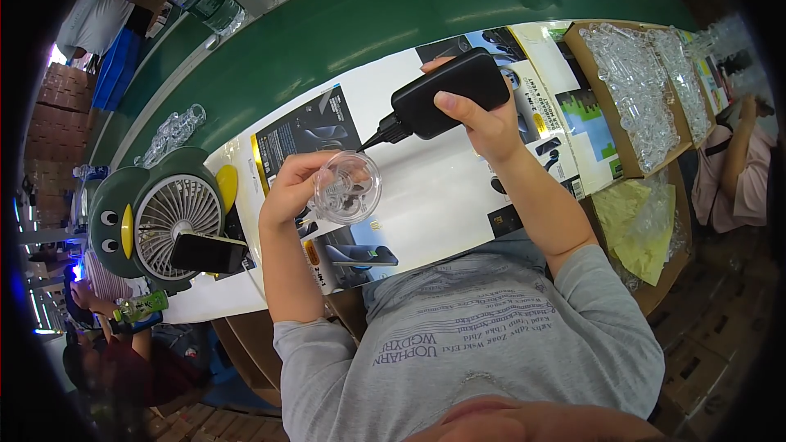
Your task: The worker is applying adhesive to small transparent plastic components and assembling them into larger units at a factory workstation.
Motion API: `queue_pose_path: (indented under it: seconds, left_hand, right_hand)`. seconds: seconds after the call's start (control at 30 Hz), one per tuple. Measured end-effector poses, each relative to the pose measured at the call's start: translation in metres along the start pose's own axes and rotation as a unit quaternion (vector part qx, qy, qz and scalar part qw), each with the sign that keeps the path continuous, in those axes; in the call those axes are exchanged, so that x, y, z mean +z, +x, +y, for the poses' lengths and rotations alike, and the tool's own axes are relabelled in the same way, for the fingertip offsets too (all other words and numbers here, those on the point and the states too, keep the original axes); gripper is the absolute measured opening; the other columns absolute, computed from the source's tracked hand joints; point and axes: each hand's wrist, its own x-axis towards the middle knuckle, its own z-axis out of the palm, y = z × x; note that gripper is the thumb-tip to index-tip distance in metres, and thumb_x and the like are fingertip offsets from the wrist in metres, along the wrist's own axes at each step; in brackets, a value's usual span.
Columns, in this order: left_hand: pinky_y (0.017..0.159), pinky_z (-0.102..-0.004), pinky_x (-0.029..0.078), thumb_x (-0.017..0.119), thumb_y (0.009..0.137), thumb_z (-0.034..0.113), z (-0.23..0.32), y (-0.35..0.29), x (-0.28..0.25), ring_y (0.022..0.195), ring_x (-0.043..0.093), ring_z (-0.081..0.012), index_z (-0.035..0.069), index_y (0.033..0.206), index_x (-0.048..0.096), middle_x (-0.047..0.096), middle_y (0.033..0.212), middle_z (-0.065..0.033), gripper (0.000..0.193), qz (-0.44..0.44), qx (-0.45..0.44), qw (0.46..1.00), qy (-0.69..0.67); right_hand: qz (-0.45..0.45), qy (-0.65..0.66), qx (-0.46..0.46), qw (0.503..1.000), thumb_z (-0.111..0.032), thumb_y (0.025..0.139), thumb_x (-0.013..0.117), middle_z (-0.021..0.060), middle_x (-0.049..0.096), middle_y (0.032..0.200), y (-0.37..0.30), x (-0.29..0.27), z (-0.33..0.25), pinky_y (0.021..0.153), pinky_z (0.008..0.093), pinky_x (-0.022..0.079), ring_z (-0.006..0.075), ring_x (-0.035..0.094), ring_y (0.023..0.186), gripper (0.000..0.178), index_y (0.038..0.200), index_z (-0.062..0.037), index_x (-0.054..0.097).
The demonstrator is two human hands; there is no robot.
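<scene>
A black squeeze bottle (pixel 450 92) lies tilted in my right hand (pixel 490 124), its body wrapped by the fingers and thumb. Its narrow nozzle points down to the left, with the tip at the rim of a clear round plastic part (pixel 352 187). My left hand (pixel 296 184) grips that part by its left side; the fingers behind it are partly hidden. Whether any liquid leaves the nozzle is too small to tell. Beneath both hands lies a printed cardboard sheet (pixel 426 196) with pictures of car mounts.
At the left stand a green penguin-shaped fan (pixel 115 221) and a phone (pixel 208 253). Clear plastic parts (pixel 176 133) lie on the green conveyor belt (pixel 327 41). A carton (pixel 610 106) of clear parts stands at the right, above yellow paper (pixel 630 225). Other people sit at both sides.
</scene>
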Motion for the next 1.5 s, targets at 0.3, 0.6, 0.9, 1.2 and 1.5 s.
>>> queue_pose_path:
  seconds: [0.3,0.6,0.9,1.2,1.5]
  left_hand:
    - [0.074,-0.0285,0.048,0.056,0.086,0.025,0.0,0.003,-0.001,0.082,0.062,-0.0187,-0.006,0.103,0.06,0.065,0.091,-0.0131,0.036,-0.061,0.027,0.997,-0.024]
    - [0.075,-0.0306,0.048,0.055,0.086,0.027,0.008,0.006,0.003,0.083,0.062,-0.0211,-0.006,0.103,0.061,0.065,0.088,-0.0141,0.037,-0.102,0.009,0.995,-0.002]
    - [0.077,-0.0294,0.047,0.056,0.086,0.025,0.008,0.004,0.002,0.083,0.061,-0.0194,-0.007,0.103,0.06,0.065,0.089,-0.0132,0.037,-0.125,-0.023,0.992,-0.009]
    - [0.077,-0.0266,0.045,0.056,0.086,0.019,0.002,0.002,-0.001,0.083,0.059,-0.016,-0.008,0.1,0.059,0.065,0.09,-0.0116,0.031,-0.145,-0.064,0.987,-0.014]
    - [0.074,-0.0271,0.046,0.057,0.086,0.023,-0.002,0.003,0.0,0.081,0.061,-0.017,-0.009,0.098,0.061,0.065,0.087,-0.0125,0.034,-0.142,-0.068,0.988,-0.004]
  right_hand:
    - [-0.013,0.007,0.011,1.0,-0.007,0.073,0.065,0.0114,0.059,0.104,0.0,0.002,-0.004,0.081,0.0287,0.048,0.0167,0.059,0.09,0.036,0.106,0.0011,0.056]
    - [-0.035,-0.009,0.006,0.999,-0.007,0.072,0.065,0.0116,0.061,0.1,0.0,0.002,-0.004,0.08,0.0288,0.048,0.0173,0.059,0.088,0.036,0.105,0.0022,0.056]
    - [-0.051,-0.017,0.008,0.999,-0.01,0.07,0.068,0.0117,0.062,0.099,-0.001,0.002,-0.003,0.079,0.0295,0.049,0.018,0.06,0.087,0.038,0.105,0.002,0.057]
    - [-0.061,-0.026,0.007,0.998,-0.012,0.069,0.069,0.0116,0.062,0.097,-0.002,0.004,-0.005,0.078,0.0282,0.049,0.0168,0.06,0.085,0.036,0.1,0.0027,0.06]
    - [-0.069,-0.035,0.009,0.997,-0.014,0.068,0.068,0.0115,0.063,0.094,-0.002,0.006,-0.006,0.075,0.0272,0.049,0.0163,0.061,0.082,0.036,0.099,0.0035,0.061]
